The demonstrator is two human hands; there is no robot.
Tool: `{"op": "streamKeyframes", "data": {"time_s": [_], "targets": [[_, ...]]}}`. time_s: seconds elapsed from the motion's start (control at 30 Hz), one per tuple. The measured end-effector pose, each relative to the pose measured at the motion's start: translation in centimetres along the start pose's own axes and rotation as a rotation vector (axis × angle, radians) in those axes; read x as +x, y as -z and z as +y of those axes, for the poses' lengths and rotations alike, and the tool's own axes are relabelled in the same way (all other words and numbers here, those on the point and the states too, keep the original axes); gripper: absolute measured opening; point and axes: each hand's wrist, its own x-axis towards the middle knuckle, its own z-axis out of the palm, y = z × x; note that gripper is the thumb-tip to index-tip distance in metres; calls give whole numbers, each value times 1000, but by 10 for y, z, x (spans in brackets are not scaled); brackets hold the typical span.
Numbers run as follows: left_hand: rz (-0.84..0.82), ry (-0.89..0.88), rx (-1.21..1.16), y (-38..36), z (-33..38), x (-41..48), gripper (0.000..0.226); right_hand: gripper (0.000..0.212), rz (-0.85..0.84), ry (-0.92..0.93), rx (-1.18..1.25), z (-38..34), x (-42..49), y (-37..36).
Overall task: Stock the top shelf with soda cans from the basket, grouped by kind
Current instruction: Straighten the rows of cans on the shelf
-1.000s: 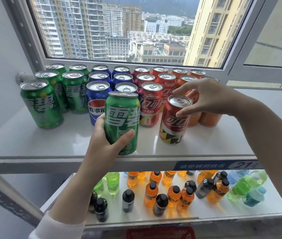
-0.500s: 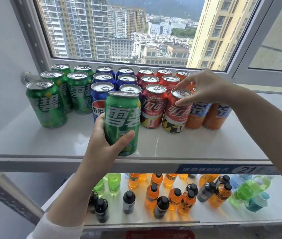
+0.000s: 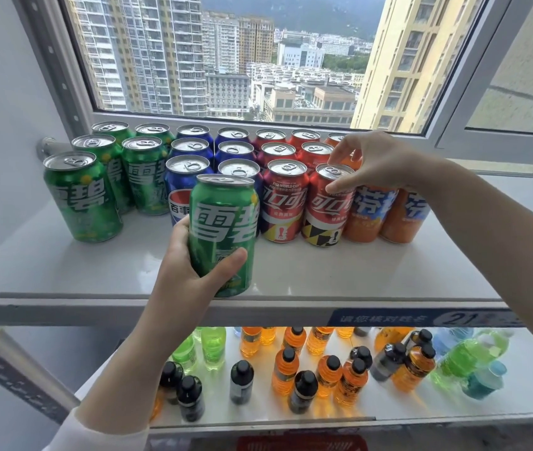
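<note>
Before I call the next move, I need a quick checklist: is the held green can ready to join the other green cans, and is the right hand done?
1. Left hand grips green can: ok, fingers and thumb wrap it.
2. Free spot among green cans: ok, bare shelf in front of the shorter column.
3. Path to that spot: ok, nothing stands between.
4. Right hand off red can: not ok, fingertips pinch its top.
5. Cans left in basket: cannot tell, not in view.

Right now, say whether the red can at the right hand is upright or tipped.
Upright: red can stands base-down on the shelf, lid up; the right hand pinches its rim.
</note>
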Motion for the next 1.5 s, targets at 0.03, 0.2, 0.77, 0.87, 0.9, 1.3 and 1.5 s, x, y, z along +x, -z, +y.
{"op": "streamKeyframes", "data": {"time_s": [0.03,0.2,0.77,0.87,0.9,1.3,1.5], "targets": [[1,-3,-3,-1,1,-1,57,43,1,-3,0,-1,0,-1],[-7,-11,6,-1,2,-3,59,42,33,1,-17,0,-1,-1],[-10,-16,-24,7,9,-7,57,73,324,124,-6,-30,-20,7],[22,-30,-16,16,11,-5,57,73,282,262,138,-83,-33,9],[33,-34,-12,19,11,-4,61,73,200,293,166,-100,-35,6],[92,-74,74,81,20,4,64,57,-257,404,384,-185,8,-40],[-29,-106,181,112,26,22,67,64,-272,363,505,-200,24,-41]]}}
